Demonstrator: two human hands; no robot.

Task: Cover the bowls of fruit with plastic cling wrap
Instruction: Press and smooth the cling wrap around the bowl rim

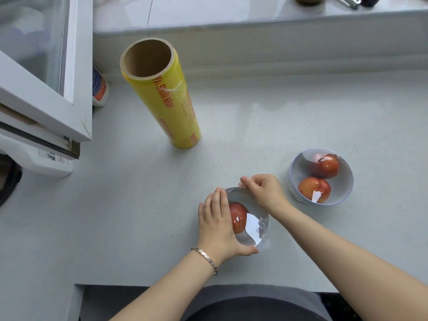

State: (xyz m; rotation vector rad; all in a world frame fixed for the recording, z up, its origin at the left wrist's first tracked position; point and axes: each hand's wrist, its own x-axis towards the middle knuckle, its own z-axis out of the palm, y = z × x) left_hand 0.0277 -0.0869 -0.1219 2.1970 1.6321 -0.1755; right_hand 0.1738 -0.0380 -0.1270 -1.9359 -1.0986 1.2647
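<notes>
A small bowl [260, 230] holding one red fruit [238, 216] stands near the counter's front edge, with cling wrap stretched over it. My left hand [217, 222] cups the bowl's left side, its fingers flat against the wrap and its thumb under the near rim. My right hand [262, 189] pinches the wrap at the far rim with curled fingers. To the right, a second grey bowl [345, 181] with two red fruits [313, 189] shows wrap over its top. A yellow roll of cling wrap [171, 105] stands upright at the back left.
An open white-framed window [46, 96] juts over the counter at the left. A small white bottle [100, 88] stands behind the roll. A raised ledge [254, 31] runs along the back. The pale counter [278, 117] ends at my body.
</notes>
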